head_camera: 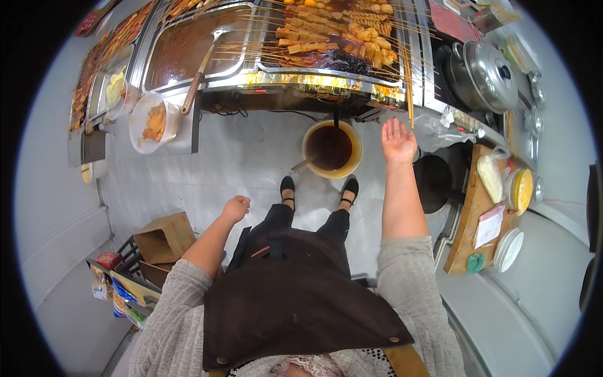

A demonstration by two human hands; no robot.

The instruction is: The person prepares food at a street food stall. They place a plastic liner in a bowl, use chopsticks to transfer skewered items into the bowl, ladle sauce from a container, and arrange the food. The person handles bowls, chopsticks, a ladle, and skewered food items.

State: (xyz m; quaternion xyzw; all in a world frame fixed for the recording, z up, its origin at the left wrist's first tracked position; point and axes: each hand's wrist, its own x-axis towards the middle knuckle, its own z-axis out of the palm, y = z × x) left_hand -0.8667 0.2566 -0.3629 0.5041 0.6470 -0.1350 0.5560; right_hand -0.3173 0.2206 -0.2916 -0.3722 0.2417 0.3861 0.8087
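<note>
My right hand is held out palm up, fingers spread and nothing on it. It lies just below the ends of long wooden chopsticks that jut over the counter edge. My left hand hangs by my left side above the floor, fingers curled in; nothing shows in it. Before me on the counter, a steel tray holds skewered food in dark broth. Left of it, a broth-filled pan has a wooden-handled spatula across its rim.
A bucket of dark liquid stands on the floor by my shoes, a handle leaning out. Right are a lidded steel pot, a dark round pan and a wooden board. Left are a plastic tub and a cardboard box.
</note>
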